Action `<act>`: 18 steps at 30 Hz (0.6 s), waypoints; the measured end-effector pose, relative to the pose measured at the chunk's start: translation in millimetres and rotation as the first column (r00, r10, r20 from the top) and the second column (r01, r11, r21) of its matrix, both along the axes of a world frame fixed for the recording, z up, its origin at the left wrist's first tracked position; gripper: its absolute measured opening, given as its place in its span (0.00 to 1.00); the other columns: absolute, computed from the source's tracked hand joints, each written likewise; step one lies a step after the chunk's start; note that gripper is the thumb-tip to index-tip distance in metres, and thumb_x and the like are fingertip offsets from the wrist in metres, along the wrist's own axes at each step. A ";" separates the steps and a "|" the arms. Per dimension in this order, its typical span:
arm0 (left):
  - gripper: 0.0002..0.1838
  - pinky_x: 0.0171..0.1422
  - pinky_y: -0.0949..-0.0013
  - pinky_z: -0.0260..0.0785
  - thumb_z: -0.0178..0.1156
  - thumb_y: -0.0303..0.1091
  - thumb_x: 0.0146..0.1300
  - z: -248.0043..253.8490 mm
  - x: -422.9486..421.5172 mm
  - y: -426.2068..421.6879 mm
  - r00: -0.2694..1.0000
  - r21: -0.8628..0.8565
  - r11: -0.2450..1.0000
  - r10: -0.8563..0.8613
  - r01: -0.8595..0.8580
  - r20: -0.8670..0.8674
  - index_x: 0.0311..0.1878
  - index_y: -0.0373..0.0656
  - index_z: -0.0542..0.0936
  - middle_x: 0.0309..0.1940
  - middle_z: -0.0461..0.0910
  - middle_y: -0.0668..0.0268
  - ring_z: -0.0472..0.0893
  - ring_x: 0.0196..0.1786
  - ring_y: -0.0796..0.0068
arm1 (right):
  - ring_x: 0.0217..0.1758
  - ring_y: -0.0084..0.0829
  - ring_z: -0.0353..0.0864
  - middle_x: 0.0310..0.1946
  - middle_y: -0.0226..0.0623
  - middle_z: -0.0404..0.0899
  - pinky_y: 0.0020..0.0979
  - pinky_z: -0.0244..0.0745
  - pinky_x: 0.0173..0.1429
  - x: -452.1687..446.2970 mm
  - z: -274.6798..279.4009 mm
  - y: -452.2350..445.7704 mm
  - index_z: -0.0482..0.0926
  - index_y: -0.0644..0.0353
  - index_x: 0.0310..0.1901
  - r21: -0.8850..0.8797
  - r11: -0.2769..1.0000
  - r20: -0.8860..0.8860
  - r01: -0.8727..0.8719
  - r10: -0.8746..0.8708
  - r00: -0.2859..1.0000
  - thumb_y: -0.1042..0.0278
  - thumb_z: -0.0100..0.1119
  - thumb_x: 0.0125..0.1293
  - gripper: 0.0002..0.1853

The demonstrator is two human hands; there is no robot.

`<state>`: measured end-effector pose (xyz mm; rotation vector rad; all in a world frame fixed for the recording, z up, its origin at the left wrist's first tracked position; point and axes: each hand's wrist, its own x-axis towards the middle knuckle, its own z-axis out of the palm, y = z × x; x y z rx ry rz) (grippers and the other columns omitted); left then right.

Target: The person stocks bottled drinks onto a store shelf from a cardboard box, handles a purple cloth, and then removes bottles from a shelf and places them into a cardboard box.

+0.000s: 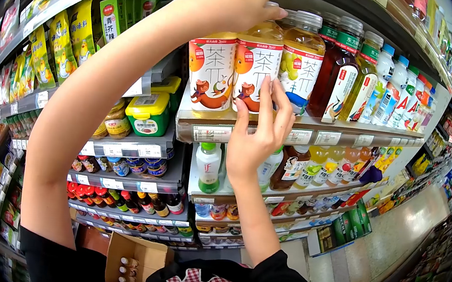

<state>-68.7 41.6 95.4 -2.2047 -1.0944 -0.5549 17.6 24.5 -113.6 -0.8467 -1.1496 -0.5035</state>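
Observation:
My left hand (236,2) reaches over the tops of the front bottles on the shelf. It is closed around the top of a tea bottle (256,80) with a white label and an orange picture; part of its fingers are hidden. My right hand (264,129) is held up against the front of that bottle, fingers apart and fingertips on the label. A matching tea bottle (209,77) stands close on the left. To the right is a tea bottle with green fruit (300,71) on its label.
Dark tea bottles (335,75) and white-labelled drinks (395,94) continue the row. A price-tag rail (322,137) edges the shelf. Lower shelves hold more drinks, including a white and green bottle (208,167). An opened carton (153,253) with several bottles stands below. Seasoning packets (60,44) hang left.

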 end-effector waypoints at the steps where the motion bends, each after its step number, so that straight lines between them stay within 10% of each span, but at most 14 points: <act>1: 0.28 0.64 0.38 0.60 0.48 0.51 0.74 -1.1 -0.2 -0.4 1.000 0.008 1.000 -0.006 0.006 -0.027 0.39 0.33 0.83 0.38 0.83 0.44 0.81 0.48 0.41 | 0.54 0.40 0.75 0.60 0.36 0.76 0.42 0.67 0.59 -0.8 -2.0 -1.2 0.80 0.57 0.61 -0.004 1.000 0.001 0.002 -0.002 1.000 0.75 0.71 0.54 0.29; 8: 0.23 0.63 0.37 0.61 0.46 0.49 0.75 -16.1 1.2 7.3 1.000 0.102 0.995 -0.002 0.000 0.021 0.45 0.36 0.78 0.31 0.84 0.50 0.84 0.42 0.46 | 0.60 0.35 0.75 0.62 0.31 0.78 0.47 0.54 0.74 -4.3 -14.6 -9.9 0.82 0.58 0.59 -0.067 0.996 0.047 0.054 -0.051 0.998 0.75 0.65 0.59 0.23; 9: 0.23 0.63 0.37 0.62 0.46 0.49 0.75 -16.0 1.0 6.5 1.000 0.109 0.994 0.015 -0.018 0.028 0.46 0.36 0.78 0.31 0.84 0.51 0.84 0.40 0.46 | 0.66 0.35 0.73 0.65 0.31 0.76 0.55 0.41 0.79 -4.7 -18.2 -15.0 0.80 0.59 0.61 -0.120 0.993 0.059 0.011 -0.004 0.998 0.72 0.64 0.61 0.24; 18: 0.24 0.61 0.39 0.65 0.46 0.50 0.76 -15.6 0.6 4.1 1.000 0.094 0.996 -0.014 0.012 0.015 0.46 0.34 0.78 0.31 0.85 0.51 0.85 0.40 0.47 | 0.78 0.44 0.59 0.74 0.39 0.64 0.67 0.24 0.77 -5.7 -28.7 -20.4 0.70 0.61 0.70 -0.261 0.964 0.215 0.050 0.007 0.977 0.64 0.57 0.67 0.30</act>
